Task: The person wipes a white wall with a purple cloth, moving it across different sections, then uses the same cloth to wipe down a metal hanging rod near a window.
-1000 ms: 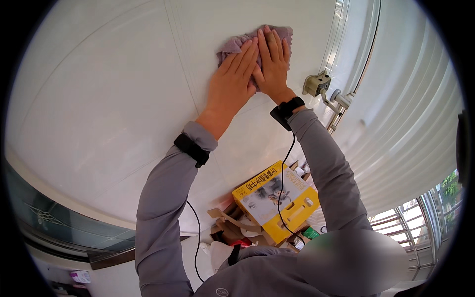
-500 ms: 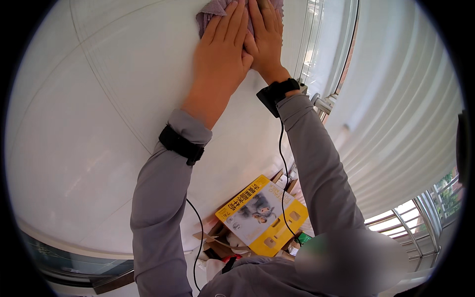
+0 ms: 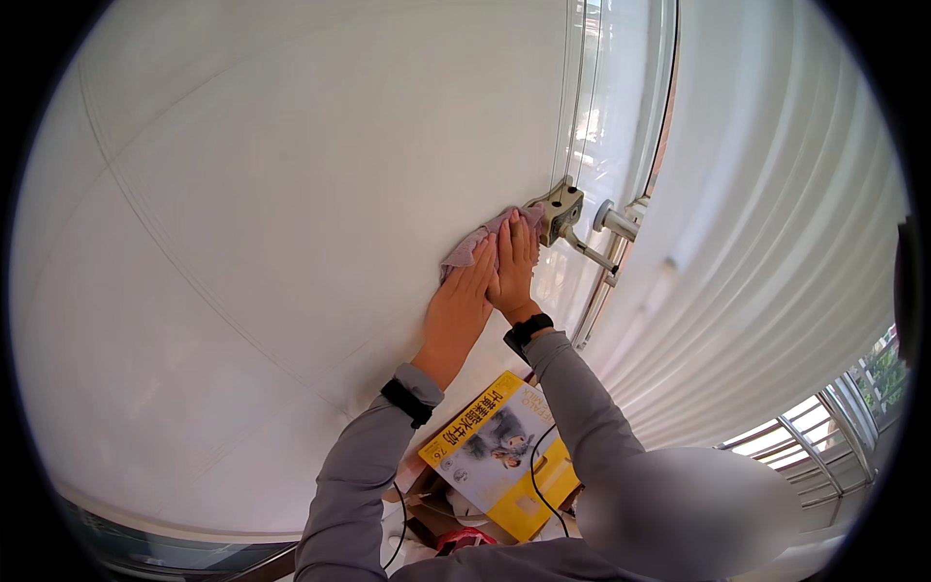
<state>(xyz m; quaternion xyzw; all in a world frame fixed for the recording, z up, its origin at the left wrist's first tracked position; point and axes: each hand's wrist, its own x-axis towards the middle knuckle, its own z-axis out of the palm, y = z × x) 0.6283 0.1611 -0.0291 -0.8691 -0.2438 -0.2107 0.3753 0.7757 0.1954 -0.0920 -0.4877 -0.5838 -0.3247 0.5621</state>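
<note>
A mauve cloth (image 3: 468, 252) is pressed against the white tiled wall (image 3: 291, 194). My left hand (image 3: 458, 312) lies on the cloth's lower part with its fingers stretched out. Beside it, touching it, my right hand (image 3: 514, 270) rests on the cloth's right part, fingers also straight and flat. Both palms face the wall. The cloth's upper right corner reaches a beige metal hand crank (image 3: 561, 211) fixed to the wall, just right of my right fingertips.
Thin cables (image 3: 574, 97) run up from the crank. A pale pleated curtain (image 3: 766, 213) hangs on the right beside a window frame. Below my arms, a yellow and white carton (image 3: 499, 451) sits on other boxes. Black cords (image 3: 536, 475) hang near my sleeves.
Both hands have moved down and slightly right along the wall with the cloth, from the top of the view to beside the crank. The crank now shows fully.
</note>
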